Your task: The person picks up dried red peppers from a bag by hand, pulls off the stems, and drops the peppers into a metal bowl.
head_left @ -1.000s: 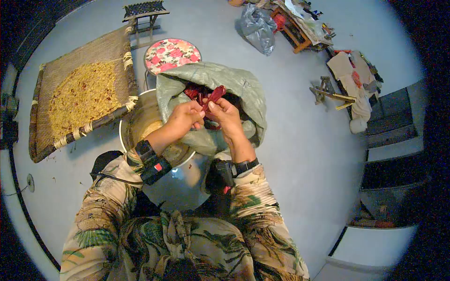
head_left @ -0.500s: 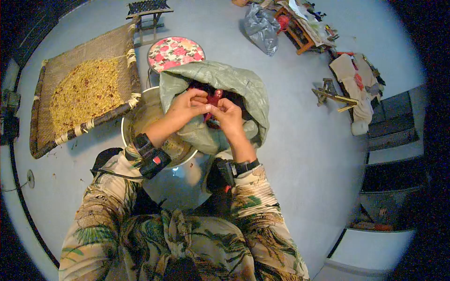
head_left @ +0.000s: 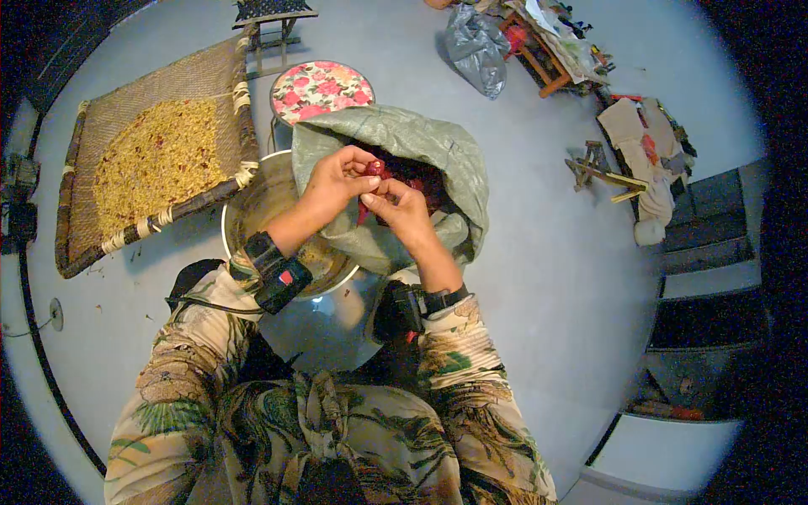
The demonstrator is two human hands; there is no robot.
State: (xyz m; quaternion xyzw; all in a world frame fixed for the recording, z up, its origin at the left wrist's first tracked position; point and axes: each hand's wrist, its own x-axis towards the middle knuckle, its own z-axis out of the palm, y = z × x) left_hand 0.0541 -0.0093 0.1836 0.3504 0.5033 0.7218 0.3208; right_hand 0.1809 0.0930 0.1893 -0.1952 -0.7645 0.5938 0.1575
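Note:
Both my hands meet over the mouth of a green woven sack (head_left: 459, 160) that holds dark red pieces (head_left: 421, 175), which look like dried chilies. Between the fingertips of my left hand (head_left: 338, 181) is a dark red chili-like piece (head_left: 375, 169). My right hand (head_left: 402, 212) is pinched against the same piece, with a red tip hanging below. Under the left forearm sits a wide metal basin (head_left: 257, 202), partly covered by the sack.
At the left lies a woven tray (head_left: 88, 139) with yellow seeds (head_left: 160, 160). Behind the sack stands a floral round stool (head_left: 324, 88), with a small rack (head_left: 273, 12) beyond. Far right are a grey plastic bag (head_left: 474, 50), a wooden stool (head_left: 602, 172) and cloths (head_left: 627, 126).
My hands have shifted slightly left over the sack, and the red piece between them is now tilted differently. The whole view has moved a little.

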